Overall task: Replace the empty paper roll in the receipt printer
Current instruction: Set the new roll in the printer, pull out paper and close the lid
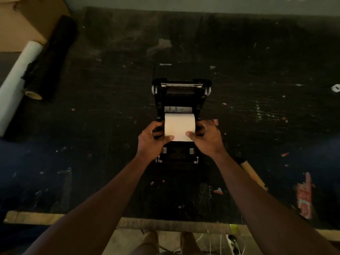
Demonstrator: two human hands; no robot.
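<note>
Seen from the head camera, looking down over a dark, scuffed worktable strewn with paper scraps. Nearest the viewer, both forearms reach forward to a black receipt printer standing open at the table's centre. The left hand and the right hand each close on one end of a white paper roll, thumbs pressed on its near face and fingers curled round the sides; neither hand is spread. The roll sits low between the printer's side guides, over the paper bay, with its near edge resting towards the front feed slot. Whether it is fully seated cannot be told, since the hands hide both ends.

Beyond the roll stands the raised lid, its metal tear bar catching light, and behind it the rear casing marked Xprinter.

Likely faults from this position: a roll dropped in skewed would jam against a guide; a roll loaded with the paper unwinding the wrong way would print blank; a lid shut without a free tail drawn over the front edge would fail to feed. The dim light makes each harder to check.

Far left lie a white roll of sheet material and a black roll, well apart from the printer.
</note>
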